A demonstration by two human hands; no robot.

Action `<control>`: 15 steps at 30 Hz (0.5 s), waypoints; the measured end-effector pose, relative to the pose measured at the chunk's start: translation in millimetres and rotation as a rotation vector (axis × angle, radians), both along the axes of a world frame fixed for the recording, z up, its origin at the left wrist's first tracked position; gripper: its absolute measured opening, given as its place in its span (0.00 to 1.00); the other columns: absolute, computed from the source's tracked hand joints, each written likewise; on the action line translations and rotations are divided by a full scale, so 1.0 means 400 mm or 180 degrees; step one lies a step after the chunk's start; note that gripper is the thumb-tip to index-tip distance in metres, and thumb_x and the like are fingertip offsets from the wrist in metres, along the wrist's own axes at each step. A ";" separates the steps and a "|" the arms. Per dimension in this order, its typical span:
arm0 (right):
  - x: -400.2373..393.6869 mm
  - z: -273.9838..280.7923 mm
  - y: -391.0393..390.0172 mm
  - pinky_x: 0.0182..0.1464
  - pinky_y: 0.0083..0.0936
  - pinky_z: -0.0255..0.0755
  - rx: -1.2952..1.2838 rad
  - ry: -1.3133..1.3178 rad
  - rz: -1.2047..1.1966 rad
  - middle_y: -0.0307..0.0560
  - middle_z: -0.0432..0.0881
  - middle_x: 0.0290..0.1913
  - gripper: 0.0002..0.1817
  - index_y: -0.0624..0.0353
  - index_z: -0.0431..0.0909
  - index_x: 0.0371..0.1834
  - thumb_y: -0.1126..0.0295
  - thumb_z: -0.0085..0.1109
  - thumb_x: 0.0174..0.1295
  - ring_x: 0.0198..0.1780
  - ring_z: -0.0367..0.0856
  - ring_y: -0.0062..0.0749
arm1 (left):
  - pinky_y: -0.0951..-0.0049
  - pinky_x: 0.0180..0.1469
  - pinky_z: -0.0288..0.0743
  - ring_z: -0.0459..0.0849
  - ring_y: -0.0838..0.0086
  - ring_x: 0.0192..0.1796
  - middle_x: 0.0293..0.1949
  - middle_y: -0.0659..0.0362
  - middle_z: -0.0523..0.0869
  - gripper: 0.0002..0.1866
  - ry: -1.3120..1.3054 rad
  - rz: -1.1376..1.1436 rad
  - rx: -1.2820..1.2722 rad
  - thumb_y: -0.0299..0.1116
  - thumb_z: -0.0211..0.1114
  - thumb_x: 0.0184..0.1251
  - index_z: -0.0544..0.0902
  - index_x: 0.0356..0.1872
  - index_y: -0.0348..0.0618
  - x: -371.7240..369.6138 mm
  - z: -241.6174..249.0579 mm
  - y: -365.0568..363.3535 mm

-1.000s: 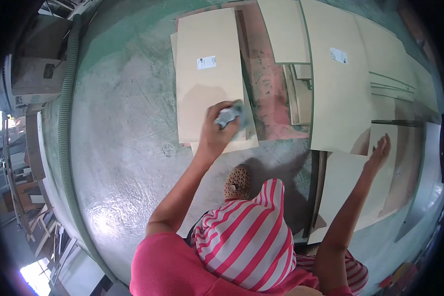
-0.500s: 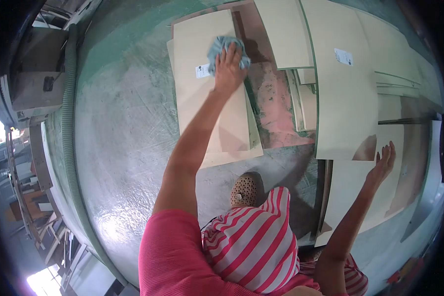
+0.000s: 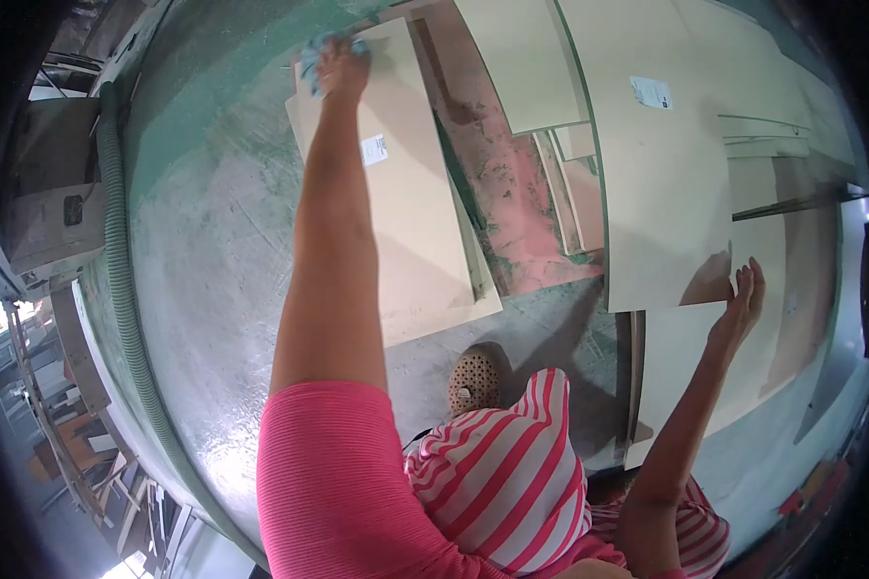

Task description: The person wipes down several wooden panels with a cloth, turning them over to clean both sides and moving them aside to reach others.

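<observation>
left hand [image 3: 341, 66] clenched on blue cloth [image 3: 315, 50] at far end of pale board [image 3: 406, 193] | board's long axis ran away from body | right hand [image 3: 741, 307] released, fingers spread, resting on stacked panel [image 3: 686, 357], well apart

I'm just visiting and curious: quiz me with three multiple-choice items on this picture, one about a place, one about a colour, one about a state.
1. Where is the left hand?
A. at the far end of the board
B. on the shoe
C. on the hose

2. What colour is the cloth?
A. red
B. blue-grey
C. yellow

3. How is the right hand?
A. clenched round a tool
B. open, fingers spread
C. holding a cloth

Answers: 1 A, the arm stretches to the board's far end. 2 B, blue-grey folds show beside the fingers. 3 B, it is open with nothing in it, by the pale panels.
</observation>
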State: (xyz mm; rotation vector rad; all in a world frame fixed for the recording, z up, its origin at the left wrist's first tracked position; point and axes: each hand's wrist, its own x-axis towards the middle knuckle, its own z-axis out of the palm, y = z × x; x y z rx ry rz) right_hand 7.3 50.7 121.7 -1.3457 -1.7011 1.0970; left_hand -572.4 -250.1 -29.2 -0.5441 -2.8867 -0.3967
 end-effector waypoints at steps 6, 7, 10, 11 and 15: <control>-0.044 -0.003 -0.017 0.59 0.30 0.66 -0.0146 -0.0260 0.0141 0.48 0.71 0.57 0.22 0.62 0.72 0.59 0.59 0.48 0.69 0.59 0.69 0.32 | 0.52 0.56 0.68 0.70 0.51 0.58 0.59 0.54 0.71 0.23 0.0584 0.0545 -0.0245 0.45 0.60 0.57 0.75 0.53 0.48 0.162 0.047 -0.215; -0.040 -0.018 -0.007 0.58 0.30 0.66 -0.0126 -0.0167 0.0117 0.47 0.72 0.56 0.21 0.62 0.72 0.59 0.60 0.48 0.69 0.58 0.69 0.32 | 0.53 0.53 0.70 0.72 0.52 0.55 0.55 0.55 0.72 0.21 0.0675 0.0544 -0.0429 0.43 0.60 0.57 0.75 0.51 0.48 0.199 0.046 -0.248; -0.052 -0.016 -0.006 0.57 0.30 0.65 0.0651 -0.0664 0.0130 0.48 0.74 0.55 0.19 0.59 0.73 0.58 0.62 0.47 0.69 0.57 0.69 0.35 | 0.55 0.46 0.73 0.73 0.54 0.49 0.49 0.56 0.73 0.17 0.0724 0.0584 -0.0823 0.36 0.59 0.57 0.76 0.48 0.47 0.336 0.066 -0.318; -0.059 -0.007 -0.009 0.57 0.30 0.65 0.1418 -0.1272 0.0147 0.48 0.74 0.54 0.18 0.58 0.73 0.58 0.63 0.47 0.70 0.57 0.69 0.37 | 0.56 0.45 0.72 0.74 0.55 0.48 0.49 0.56 0.73 0.16 0.0720 0.0484 -0.0875 0.34 0.58 0.56 0.75 0.48 0.46 0.394 0.086 -0.330; -0.097 0.040 -0.029 0.54 0.31 0.68 0.1794 -0.1263 0.0438 0.47 0.73 0.56 0.16 0.53 0.75 0.56 0.63 0.46 0.69 0.61 0.66 0.37 | 0.57 0.47 0.71 0.74 0.56 0.47 0.52 0.54 0.73 0.20 0.0685 0.0112 -0.0993 0.26 0.56 0.55 0.74 0.52 0.40 0.639 0.130 -0.395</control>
